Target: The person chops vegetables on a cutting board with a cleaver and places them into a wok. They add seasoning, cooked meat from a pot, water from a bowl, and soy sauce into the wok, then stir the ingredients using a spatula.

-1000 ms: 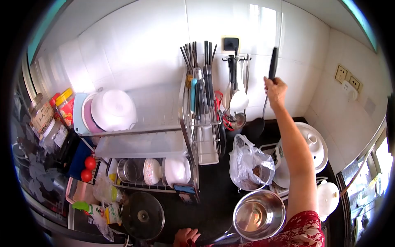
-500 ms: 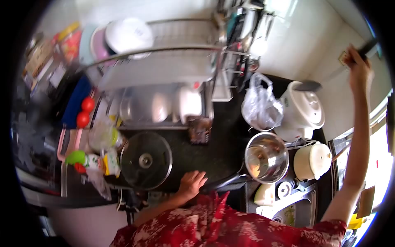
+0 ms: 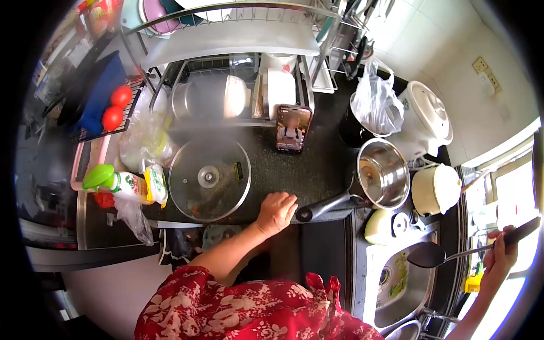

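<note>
My left hand (image 3: pixel 276 214) rests at the counter's front edge, its fingers curled together. What it may hold is hidden. Just right of it lies the black handle of a steel saucepan (image 3: pixel 383 174). Far to the right, my right hand (image 3: pixel 498 254) grips the dark handle of a black ladle (image 3: pixel 429 255), whose bowl hangs above the sink (image 3: pixel 405 290). A glass lid (image 3: pixel 209 180) lies flat left of my left hand. Behind, a phone (image 3: pixel 293 128) leans upright against the dish rack (image 3: pixel 314 96).
At the back right stand a plastic bag (image 3: pixel 378 99) on a dark pot, a white cooker (image 3: pixel 426 116) and a cream pot (image 3: pixel 435 190). On the left are two tomatoes (image 3: pixel 117 107), a green-topped spray bottle (image 3: pixel 116 182) and a yellow packet (image 3: pixel 156 184).
My right hand has come down from high by the wall to beside the sink, carrying the ladle. The view has shifted, and the phone's screen now shows clearly.
</note>
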Demonstrator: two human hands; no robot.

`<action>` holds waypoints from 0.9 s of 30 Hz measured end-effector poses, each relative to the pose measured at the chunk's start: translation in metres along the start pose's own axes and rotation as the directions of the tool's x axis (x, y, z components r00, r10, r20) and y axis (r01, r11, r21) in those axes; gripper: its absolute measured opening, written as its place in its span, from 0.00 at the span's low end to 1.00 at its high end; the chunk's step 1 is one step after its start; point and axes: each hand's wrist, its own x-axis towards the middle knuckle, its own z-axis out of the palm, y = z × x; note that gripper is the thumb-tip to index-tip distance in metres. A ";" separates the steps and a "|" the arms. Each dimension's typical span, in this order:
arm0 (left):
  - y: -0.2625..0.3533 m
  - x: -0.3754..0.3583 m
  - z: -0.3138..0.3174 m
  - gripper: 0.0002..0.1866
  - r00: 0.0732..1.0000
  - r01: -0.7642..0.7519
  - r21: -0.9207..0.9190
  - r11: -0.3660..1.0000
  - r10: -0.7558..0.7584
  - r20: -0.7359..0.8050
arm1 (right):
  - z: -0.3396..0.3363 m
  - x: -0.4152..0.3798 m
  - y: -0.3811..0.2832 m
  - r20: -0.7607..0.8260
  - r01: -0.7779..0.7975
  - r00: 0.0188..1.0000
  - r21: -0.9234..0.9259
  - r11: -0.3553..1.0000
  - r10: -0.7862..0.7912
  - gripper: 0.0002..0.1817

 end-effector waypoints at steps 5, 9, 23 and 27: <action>0.008 -0.008 -0.005 0.10 0.999 -0.050 0.032 0.998 0.050 -0.019 | -0.053 -0.095 0.017 0.051 -0.037 0.998 0.278 0.960 0.024 0.25; 0.058 -0.045 -0.031 0.11 0.995 -0.077 -0.075 0.994 0.073 -0.061 | -0.080 -0.199 0.002 0.107 -0.173 0.985 0.617 0.768 0.136 0.30; 0.389 -0.206 -0.088 0.21 -0.083 0.952 -0.145 0.271 0.680 0.728 | -0.132 -0.478 -0.014 0.370 -0.543 0.838 0.487 0.684 0.402 0.28; 0.421 -0.242 -0.084 0.18 -0.103 0.991 0.135 0.021 0.769 0.631 | -0.127 -0.523 -0.021 0.385 -0.464 0.876 0.511 0.724 0.290 0.44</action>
